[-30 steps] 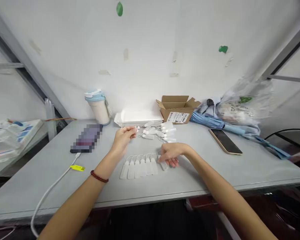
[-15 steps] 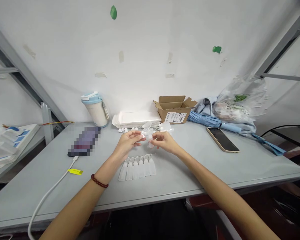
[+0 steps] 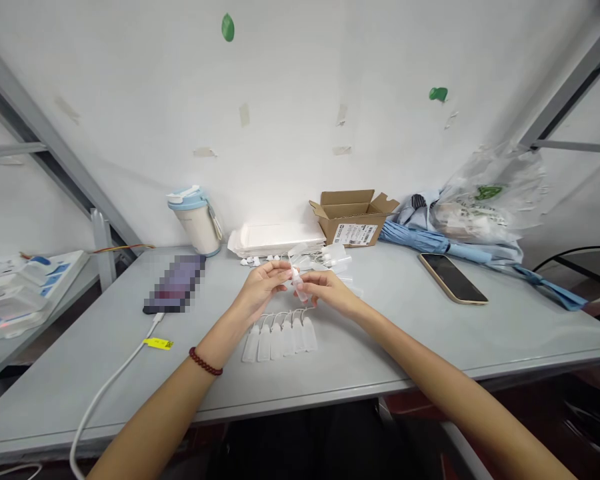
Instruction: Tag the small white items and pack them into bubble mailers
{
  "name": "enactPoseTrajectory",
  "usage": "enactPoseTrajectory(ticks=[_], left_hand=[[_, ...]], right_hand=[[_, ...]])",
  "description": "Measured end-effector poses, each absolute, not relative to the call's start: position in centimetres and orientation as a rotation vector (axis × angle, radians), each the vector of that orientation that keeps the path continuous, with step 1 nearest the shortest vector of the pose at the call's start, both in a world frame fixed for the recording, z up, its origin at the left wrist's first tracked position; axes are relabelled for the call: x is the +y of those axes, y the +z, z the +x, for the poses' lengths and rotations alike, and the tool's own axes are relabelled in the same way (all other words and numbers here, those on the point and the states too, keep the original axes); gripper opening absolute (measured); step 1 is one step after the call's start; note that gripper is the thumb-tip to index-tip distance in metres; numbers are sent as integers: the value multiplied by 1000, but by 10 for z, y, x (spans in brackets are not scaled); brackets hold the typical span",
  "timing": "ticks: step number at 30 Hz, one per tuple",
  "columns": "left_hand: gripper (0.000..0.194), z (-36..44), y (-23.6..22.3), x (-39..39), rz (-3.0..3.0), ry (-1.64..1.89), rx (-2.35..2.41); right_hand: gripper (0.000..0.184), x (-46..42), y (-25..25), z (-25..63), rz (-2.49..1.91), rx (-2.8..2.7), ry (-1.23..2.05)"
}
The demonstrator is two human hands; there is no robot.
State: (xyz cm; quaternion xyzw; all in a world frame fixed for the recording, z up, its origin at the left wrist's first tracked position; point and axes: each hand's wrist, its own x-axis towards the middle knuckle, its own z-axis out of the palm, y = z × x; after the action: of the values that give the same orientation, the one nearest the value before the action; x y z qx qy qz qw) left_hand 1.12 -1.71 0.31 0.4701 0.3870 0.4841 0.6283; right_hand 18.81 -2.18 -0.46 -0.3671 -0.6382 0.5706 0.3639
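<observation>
Between my two hands is a small translucent plastic bottle [image 3: 301, 291] with a white top, held tilted above the table. My left hand [image 3: 264, 288] pinches it at the white top with thumb and fingers. My right hand [image 3: 330, 292] closes on the bottle's body. Just below my hands, several translucent flat bottles [image 3: 280, 340] lie side by side in a row, each with a thin curved white strip at its upper end. Beyond my fingers, more clear bottles [image 3: 336, 253] and small white caps [image 3: 250, 261] lie loose, partly hidden by my hands.
Behind stand a stack of white envelopes [image 3: 280, 237], an open cardboard box [image 3: 355, 223] and a blue-lidded cup [image 3: 196, 223]. Phones lie left [image 3: 177, 283] and right [image 3: 453, 279], the left one with a white cable [image 3: 115, 377]. A folded blue umbrella [image 3: 430, 241] is at right.
My hands have come closer together, and the bottle with its white top now shows between them, tilted. The whole view has shifted slightly; the row on the table stays put.
</observation>
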Motion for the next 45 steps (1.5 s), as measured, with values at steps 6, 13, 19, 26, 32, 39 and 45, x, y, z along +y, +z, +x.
enactPoseTrajectory(ticks=[6,13,19,26,32,39,45], left_hand=[[32,11,5,-18,1151,1136,931],[35,12,4,-16,1100,1163,879],[36,10,2,-14,1037,1154,800],[29,11,3,-17,1131,1189,848],[29,13,4,-18,1167,1199,918],[32,14,5,-20,1157,1203,964],[30,15,9,-21,1186,1217,976]], right_hand=[[27,-23,-6,183,-984,-1456,1530],[37,-24,-5,182,-925,-1308,1605],[40,-24,-4,186,-763,-1138,1830],[37,-21,-7,186,-783,-1074,1848],[35,-19,-5,192,-797,-1129,1791],[36,-19,-2,191,-844,-1194,1728],[29,-20,-2,190,-867,-1217,1678]])
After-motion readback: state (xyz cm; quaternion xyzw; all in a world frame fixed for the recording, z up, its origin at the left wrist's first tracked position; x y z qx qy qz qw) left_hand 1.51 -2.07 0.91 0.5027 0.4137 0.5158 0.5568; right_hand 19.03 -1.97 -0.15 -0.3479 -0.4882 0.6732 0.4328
